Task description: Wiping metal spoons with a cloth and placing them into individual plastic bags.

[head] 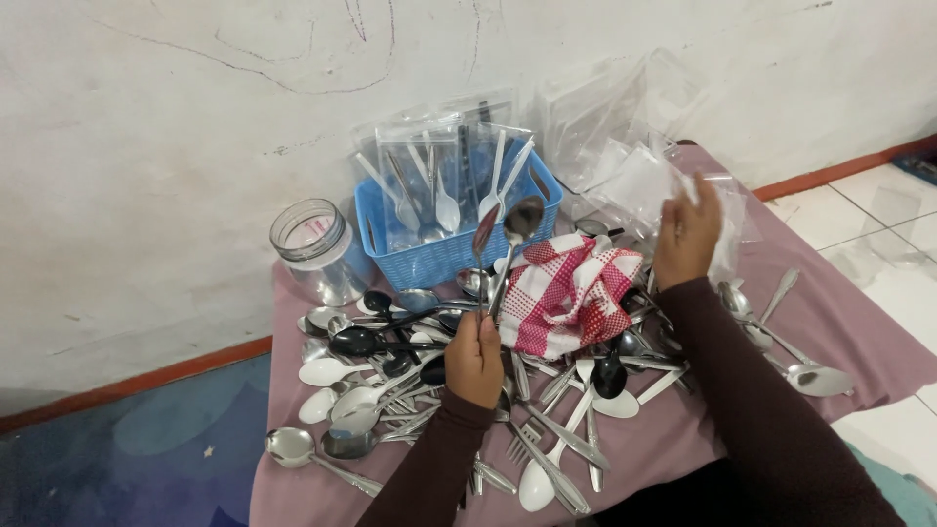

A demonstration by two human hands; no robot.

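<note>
My left hand [475,359] is closed around the handles of two metal spoons [510,229], held upright above the cutlery pile. My right hand [687,234] reaches toward a heap of clear plastic bags [625,146] at the back right, its fingers touching one of them. A red and white checked cloth [571,291] lies crumpled between the hands. Many loose steel, black and white spoons and forks [390,371] cover the mauve tablecloth [683,439].
A blue plastic basket [439,256] with bagged cutlery stands against the white wall. A clear jar [317,249] stands left of it. More spoons [781,337] lie at the right. Tiled floor lies to the right, blue carpet to the left.
</note>
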